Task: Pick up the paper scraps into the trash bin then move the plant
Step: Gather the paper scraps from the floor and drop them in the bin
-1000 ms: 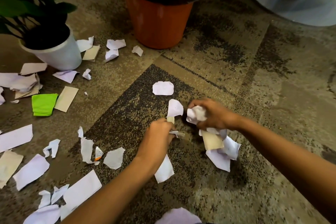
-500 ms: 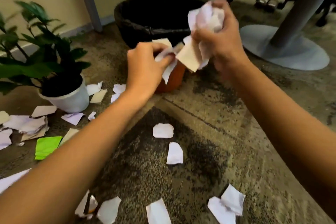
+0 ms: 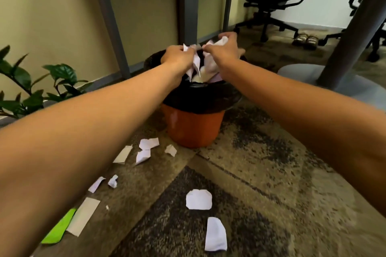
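Note:
An orange trash bin (image 3: 193,129) lined with a black bag stands on the carpet ahead of me. Both hands hover over its mouth. My left hand (image 3: 177,56) grips a bunch of white paper scraps (image 3: 194,62) that hang down into the bin. My right hand (image 3: 223,49) clutches another crumpled wad of scraps (image 3: 211,62), which also dangles into the opening. More scraps lie on the floor: a white one (image 3: 198,199), a taller one (image 3: 215,233), several near the bin's base (image 3: 148,143) and a green piece (image 3: 59,228). The plant (image 3: 31,85) shows at the left; its pot is hidden behind my left arm.
Grey desk legs (image 3: 188,6) rise behind the bin against a beige wall. A round table base (image 3: 334,81) with a slanted column sits to the right. A black office chair (image 3: 271,2) and a pair of sandals (image 3: 306,38) are farther back.
Both hands lifted the gathered scraps from the carpet and carried them forward to the bin's mouth. My view tilted up from the floor toward the bin and desk.

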The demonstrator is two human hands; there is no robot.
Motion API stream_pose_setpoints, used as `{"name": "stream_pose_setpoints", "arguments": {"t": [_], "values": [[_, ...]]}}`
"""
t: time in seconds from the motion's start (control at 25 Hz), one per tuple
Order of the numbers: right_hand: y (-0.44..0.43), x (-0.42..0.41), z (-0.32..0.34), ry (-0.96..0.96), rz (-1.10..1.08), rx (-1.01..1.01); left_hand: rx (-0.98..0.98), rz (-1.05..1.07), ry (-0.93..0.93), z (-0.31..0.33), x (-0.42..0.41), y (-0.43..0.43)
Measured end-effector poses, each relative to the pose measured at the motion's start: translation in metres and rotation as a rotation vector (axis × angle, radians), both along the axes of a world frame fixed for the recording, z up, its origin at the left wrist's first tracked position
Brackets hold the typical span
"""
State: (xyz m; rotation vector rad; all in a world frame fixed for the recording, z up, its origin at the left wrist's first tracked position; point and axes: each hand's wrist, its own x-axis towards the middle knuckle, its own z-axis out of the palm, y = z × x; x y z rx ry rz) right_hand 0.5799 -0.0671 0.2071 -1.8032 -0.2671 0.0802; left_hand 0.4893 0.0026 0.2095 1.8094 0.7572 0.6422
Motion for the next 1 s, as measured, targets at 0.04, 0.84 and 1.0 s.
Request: {"name": "stream_pose_setpoints", "arguments": {"t": [0.04,0.84,1.0], "values": [[0.001,0.002,-0.002,-0.012,0.030,-0.037,0.033,-0.076,0.022,0.000,0.000,0.001],[0.004,-0.114,-0.199,-0.943,0.772,-0.532,0.681,0.178,0.547,-0.244,-0.175,0.023],[0.054,-0.116,-0.252,-0.604,0.856,-0.787,0.622,0.310,0.892,-0.282,-0.210,0.045]]}}
